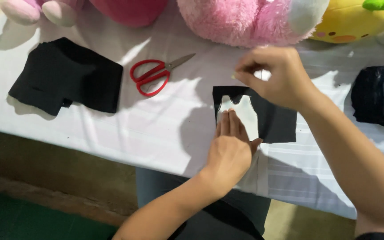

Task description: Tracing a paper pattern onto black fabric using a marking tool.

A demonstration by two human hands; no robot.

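Pressing flat, left hand (pixel 230 149) on white pattern (pixel 245 116) over black fabric (pixel 276 122); right hand (pixel 274 75) pinching chalk (pixel 235 75).

Scissors (pixel 154 75) between cut fabric piece (pixel 65 78) left and paper-topped fabric (pixel 276 122) right.

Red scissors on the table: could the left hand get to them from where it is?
Probably yes. The red scissors lie in the open on the white cloth, up and left of the left hand, which presses flat on the white pattern piece. Nothing lies between them.
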